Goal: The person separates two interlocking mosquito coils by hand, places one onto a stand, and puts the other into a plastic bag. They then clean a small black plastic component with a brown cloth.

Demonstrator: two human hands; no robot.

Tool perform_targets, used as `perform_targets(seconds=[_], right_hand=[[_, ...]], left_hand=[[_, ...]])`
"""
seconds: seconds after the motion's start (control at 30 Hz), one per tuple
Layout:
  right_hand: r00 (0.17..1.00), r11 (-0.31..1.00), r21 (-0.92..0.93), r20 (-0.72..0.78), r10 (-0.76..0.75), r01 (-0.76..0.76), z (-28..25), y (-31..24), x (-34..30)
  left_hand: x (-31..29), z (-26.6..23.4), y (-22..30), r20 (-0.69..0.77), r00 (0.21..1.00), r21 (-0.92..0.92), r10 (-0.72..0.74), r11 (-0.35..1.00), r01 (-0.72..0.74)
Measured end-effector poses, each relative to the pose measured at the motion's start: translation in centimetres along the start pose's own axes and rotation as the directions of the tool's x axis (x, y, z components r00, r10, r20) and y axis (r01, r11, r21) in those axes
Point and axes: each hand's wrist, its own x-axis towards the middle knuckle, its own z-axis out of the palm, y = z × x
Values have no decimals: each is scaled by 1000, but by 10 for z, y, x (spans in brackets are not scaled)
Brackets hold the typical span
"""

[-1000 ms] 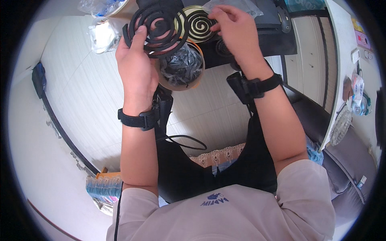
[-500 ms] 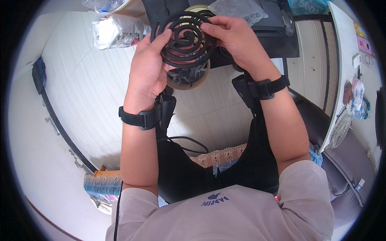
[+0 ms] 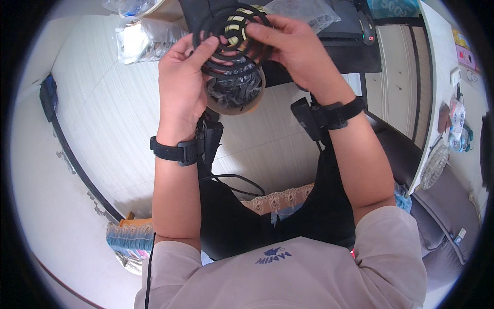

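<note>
A black mosquito coil (image 3: 222, 66), a flat spiral of several rings, is held up in front of me above the near edge of a dark table. My left hand (image 3: 186, 69) grips its left side, thumb on top and fingers beneath. On the right side, my right hand (image 3: 290, 46) pinches the rings between thumb and fingers, and some fingertips are hidden under it. Through the gaps shows part of a yellowish round tin (image 3: 236, 26). Below the coil stands a bin (image 3: 252, 108) lined with a black bag. Both wrists wear black straps with small boxes.
Beyond my right hand lie a clear plastic bag (image 3: 314, 14) and a black mouse (image 3: 367, 32) on the dark table (image 3: 360, 63). Wrapped items in clear plastic (image 3: 141, 42) stand left. A white tabletop (image 3: 431, 98) and grey sofa (image 3: 437, 242) are at right.
The coil has shifted slightly up and left and tilted, showing more of the bin's black bag. My right thumb has moved left across the rings.
</note>
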Motion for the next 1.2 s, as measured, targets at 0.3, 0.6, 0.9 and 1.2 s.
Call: perform_targets(seconds=[0.3, 0.6, 0.9, 1.2], right_hand=[[995, 938, -346, 96, 1, 33, -4, 4, 3], [944, 169, -985, -19, -330, 39, -53, 40, 7], [986, -165, -984, 83, -142, 60, -45, 53, -4], [986, -286, -949, 153, -63, 129, -48, 62, -1]], left_hand=[[3, -16, 6, 27, 996, 158, -82, 984, 77], [6, -24, 11, -185, 983, 51, -2, 999, 11], [1, -31, 13, -198, 980, 9, 6, 1000, -4], [0, -35, 17, -214, 976, -2, 27, 1000, -29]])
